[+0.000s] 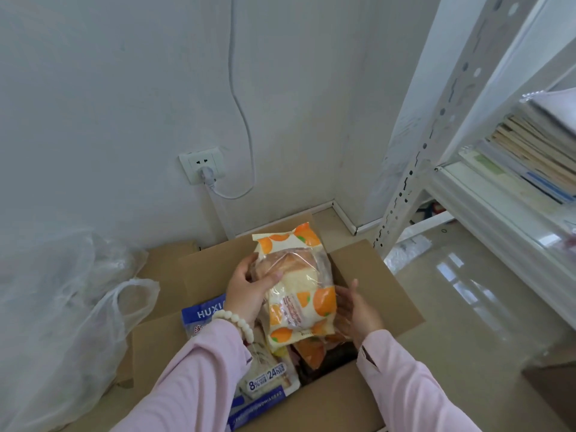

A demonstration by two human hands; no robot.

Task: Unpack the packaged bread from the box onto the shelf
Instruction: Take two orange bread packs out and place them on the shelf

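Nearest: pink sleeves (pixel 202 385), bead bracelet (pixel 237 322) at left wrist. Left hand (pixel 249 294) gripping orange-print bread packet (pixel 296 285), fingers (pixel 274 277) curled round its left edge. Right hand (pixel 358 310) at packet's right side, fingers (pixel 353 286) straight and spread; contact not determinable. Packet held above open cardboard box (pixel 374 275). Further packets (pixel 268 381) in box below both hands. White shelf (pixel 486 207) well right of right fingers.
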